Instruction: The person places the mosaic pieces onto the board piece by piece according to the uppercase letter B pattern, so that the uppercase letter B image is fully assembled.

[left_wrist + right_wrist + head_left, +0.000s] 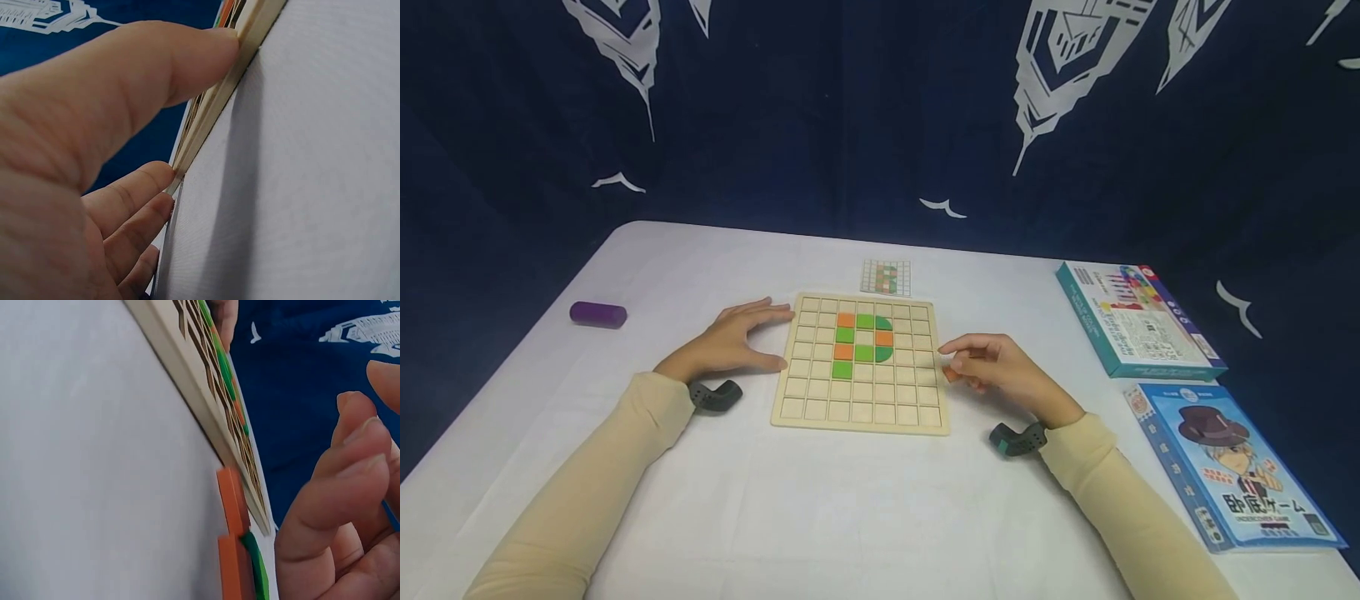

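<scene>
A pale wooden grid board (857, 414) lies mid-table with orange, light green and rounded dark green tiles (865, 345) in its cells. My left hand (733, 337) spreads at its left side, thumb and fingertips right at the edge. Right of the board, my right hand (1000, 367) hovers with loosely bent fingers, the index finger reaching toward the rim. Under it lie orange tiles (234, 500) and a dark green tile (256, 565) by the board's edge. Nothing shows between the right fingers (331, 506).
A small card (886, 277) printed with a coloured grid lies behind the board. To the far left is a purple cylinder (598, 314). Two game boxes stand on the right, a teal one (1138, 321) and a blue one (1236, 467). A dark patterned curtain (850, 125) hangs behind.
</scene>
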The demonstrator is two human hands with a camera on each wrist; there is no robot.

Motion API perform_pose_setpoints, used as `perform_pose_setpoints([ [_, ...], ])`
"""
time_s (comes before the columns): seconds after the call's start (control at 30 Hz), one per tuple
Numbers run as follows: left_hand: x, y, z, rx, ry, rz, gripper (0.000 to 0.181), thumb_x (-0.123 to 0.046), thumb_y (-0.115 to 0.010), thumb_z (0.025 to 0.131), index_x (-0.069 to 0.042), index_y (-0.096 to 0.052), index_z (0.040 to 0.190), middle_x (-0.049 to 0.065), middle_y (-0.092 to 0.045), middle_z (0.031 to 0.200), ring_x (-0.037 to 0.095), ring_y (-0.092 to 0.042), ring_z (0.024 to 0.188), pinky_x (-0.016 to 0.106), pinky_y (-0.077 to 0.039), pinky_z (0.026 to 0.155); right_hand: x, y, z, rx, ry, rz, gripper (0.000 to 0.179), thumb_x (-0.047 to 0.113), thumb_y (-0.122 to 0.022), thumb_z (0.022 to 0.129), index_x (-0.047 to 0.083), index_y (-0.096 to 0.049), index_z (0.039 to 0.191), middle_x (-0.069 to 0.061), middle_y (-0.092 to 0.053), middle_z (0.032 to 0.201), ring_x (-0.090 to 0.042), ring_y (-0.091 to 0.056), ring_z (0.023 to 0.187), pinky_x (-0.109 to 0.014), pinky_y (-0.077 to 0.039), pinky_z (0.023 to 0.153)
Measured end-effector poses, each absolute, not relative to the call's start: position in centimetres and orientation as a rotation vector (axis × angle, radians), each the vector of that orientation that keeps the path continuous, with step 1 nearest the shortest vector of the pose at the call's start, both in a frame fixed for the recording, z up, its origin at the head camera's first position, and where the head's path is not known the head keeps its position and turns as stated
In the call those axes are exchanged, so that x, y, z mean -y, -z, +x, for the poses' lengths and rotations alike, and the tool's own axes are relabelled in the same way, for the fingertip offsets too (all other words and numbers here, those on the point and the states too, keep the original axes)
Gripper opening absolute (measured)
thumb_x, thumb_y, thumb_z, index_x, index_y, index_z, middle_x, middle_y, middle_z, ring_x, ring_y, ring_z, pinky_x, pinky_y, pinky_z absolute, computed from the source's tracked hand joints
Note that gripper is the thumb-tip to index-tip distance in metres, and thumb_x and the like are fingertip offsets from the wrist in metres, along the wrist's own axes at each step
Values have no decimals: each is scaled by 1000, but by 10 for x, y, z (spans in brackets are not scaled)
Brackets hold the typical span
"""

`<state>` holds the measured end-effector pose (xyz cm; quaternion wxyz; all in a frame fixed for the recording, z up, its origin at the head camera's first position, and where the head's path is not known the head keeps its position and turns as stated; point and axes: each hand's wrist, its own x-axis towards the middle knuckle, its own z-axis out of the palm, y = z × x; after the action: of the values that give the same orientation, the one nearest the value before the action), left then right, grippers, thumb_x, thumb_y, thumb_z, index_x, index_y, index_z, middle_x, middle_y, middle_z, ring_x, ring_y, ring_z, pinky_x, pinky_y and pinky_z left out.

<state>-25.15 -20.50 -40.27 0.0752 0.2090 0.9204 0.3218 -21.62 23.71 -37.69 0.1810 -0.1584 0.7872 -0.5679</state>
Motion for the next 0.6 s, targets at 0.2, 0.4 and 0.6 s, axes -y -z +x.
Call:
perform_pose_setpoints([
  [0.2, 204, 402, -253, -2760, -968, 634, 93, -42, -88, 84, -7, -51, 161, 13, -41, 172, 40, -17, 165, 66, -6, 131, -252, 377, -216, -2211, 1646, -402, 32, 8, -68, 104, -8, -68, 131, -1, -61, 77, -13, -52, 66, -25, -45, 59],
  [0.4, 203, 403, -254, -2754, -967, 616, 93, -41, -88, 84, -8, -50, 162, 12, -39, 173, 40, -16, 165, 65, -6, 132, -258, 379, -217, -2226, 1633, -384, 32, 10, -69, 103, -6, -69, 130, 2, -62, 78, -12, -49, 64, -24, -44, 58],
  [0.6, 204, 405, -253, -2758, -964, 607, 93, -40, -89, 84, -8, -50, 162, 13, -39, 173, 41, -16, 165, 66, -6, 131, -258, 382, -218, -2352, 1512, -398, 36, 7, -67, 103, -10, -67, 134, -1, -70, 90, -9, -46, 59, -22, -40, 52],
])
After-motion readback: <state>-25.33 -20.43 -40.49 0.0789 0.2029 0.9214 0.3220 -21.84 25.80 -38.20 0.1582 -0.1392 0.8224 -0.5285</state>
